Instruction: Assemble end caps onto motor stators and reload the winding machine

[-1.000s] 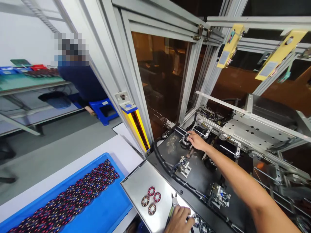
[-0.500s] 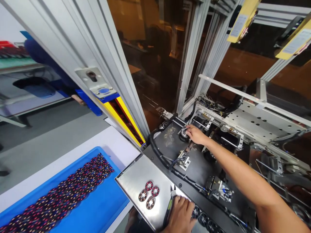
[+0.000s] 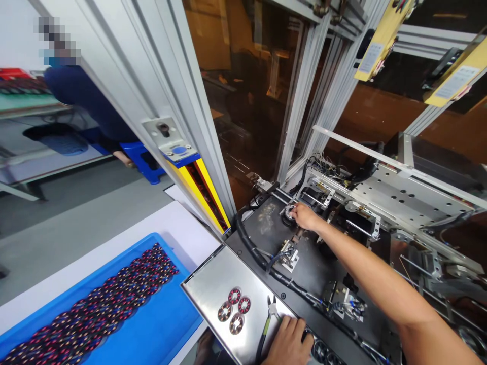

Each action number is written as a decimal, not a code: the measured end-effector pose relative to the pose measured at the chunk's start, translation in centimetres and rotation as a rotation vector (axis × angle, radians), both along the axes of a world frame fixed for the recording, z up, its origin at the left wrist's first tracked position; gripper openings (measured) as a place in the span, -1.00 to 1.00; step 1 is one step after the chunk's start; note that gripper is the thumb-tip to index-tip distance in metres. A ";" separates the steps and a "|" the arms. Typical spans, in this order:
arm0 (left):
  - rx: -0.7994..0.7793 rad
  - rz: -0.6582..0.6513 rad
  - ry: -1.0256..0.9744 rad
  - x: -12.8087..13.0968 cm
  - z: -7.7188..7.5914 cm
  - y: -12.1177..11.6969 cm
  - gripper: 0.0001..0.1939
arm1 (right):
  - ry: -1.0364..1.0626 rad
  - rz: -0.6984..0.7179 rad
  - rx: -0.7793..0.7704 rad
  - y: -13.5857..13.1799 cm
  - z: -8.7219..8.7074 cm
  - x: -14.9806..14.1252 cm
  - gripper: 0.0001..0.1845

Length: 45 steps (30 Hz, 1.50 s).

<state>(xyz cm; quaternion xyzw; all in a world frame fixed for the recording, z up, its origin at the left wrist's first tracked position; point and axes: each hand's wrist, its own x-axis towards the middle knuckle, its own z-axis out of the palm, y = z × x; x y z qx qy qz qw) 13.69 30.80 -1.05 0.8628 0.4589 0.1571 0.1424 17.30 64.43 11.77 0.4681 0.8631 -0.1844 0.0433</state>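
Right hand (image 3: 294,212): fingertips were pressed together at round fixture (image 3: 288,213) beyond steel plate (image 3: 207,284), grip unclear | Left hand (image 3: 288,340): curled over plate's right side, hold unclear | Risk: left-hand slip could have knocked pliers (image 3: 265,329) into wound rings (image 3: 236,317), both on plate

A white table (image 3: 180,218) runs through the lower left of the frame, bearing a blue tray (image 3: 140,319) in which dark wound rings (image 3: 99,304) lie overlapping in a slanting band. At bottom centre, a shiny metal plate (image 3: 209,284) carries four separate rings (image 3: 231,324) grouped closely and, to their right, pliers (image 3: 271,307). On the grey floor (image 3: 110,187) at left stands a blue stool (image 3: 146,163).
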 end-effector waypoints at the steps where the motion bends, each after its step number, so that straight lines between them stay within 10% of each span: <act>1: 0.008 0.013 -0.006 0.2 -0.1 0.0 -0.69 | -0.004 0.005 0.001 0.0 0.0 -0.1 -0.72; 12: 0.087 0.050 -0.154 -1.7 1.3 -0.7 -0.76 | 0.122 0.174 0.178 -4.0 2.3 3.2 -0.59; 18: -0.368 0.296 -0.646 -10.5 12.4 0.6 -0.71 | 0.248 0.223 0.159 -6.9 6.2 2.4 -0.67; 21: -0.435 0.292 -0.902 -13.7 17.8 0.7 -0.70 | 0.408 0.253 0.186 -13.1 10.6 2.2 -0.58; 25: -0.327 0.226 -1.099 -14.3 21.1 -0.9 -0.64 | 0.714 0.459 0.097 -24.5 15.0 4.2 -0.31; 31: -0.220 0.080 -0.993 -11.1 23.3 -4.0 -0.67 | 0.961 0.397 0.394 -33.4 14.1 5.6 -0.40; 38: -0.582 0.134 -1.425 -6.7 22.5 -6.0 -0.49 | 1.048 0.149 0.531 -37.0 11.7 7.1 -0.24; 45: -0.563 0.164 -1.251 -7.0 22.2 -6.3 -0.60 | 1.065 0.054 -0.086 -36.6 13.5 9.8 -0.71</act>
